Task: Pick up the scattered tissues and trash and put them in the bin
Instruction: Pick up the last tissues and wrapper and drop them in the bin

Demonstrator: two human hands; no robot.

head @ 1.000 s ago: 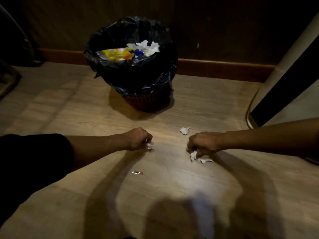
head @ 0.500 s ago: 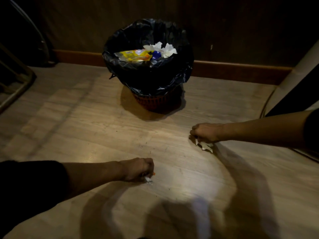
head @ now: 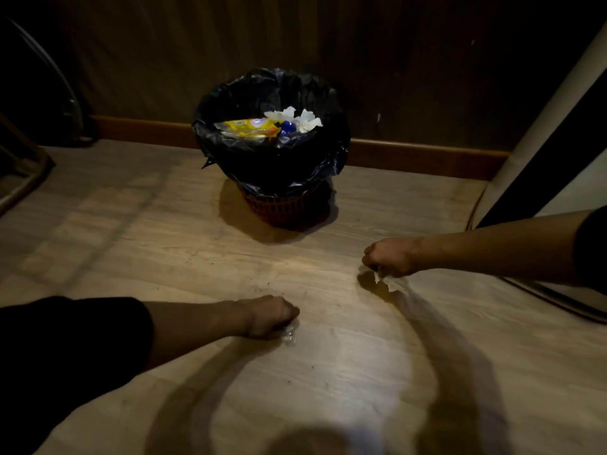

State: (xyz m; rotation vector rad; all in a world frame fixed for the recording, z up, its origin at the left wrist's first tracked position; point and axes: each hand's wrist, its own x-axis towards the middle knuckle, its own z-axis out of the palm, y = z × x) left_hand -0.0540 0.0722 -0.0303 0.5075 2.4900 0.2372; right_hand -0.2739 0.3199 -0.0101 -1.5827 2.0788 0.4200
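Tissues (head: pixel 382 280) hang from the right hand (head: pixel 389 257), fingers closed around them; the left hand (head: pixel 271 316) is fisted on a small scrap (head: pixel 289 333). The bin (head: pixel 272 159) stands ahead, nearer the right hand.

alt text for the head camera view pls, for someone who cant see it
Two fists low over a dim wooden floor: the left hand and right hand each clutch a tissue scrap. Beyond them, a bin with a black liner holds tissues and a yellow wrapper.
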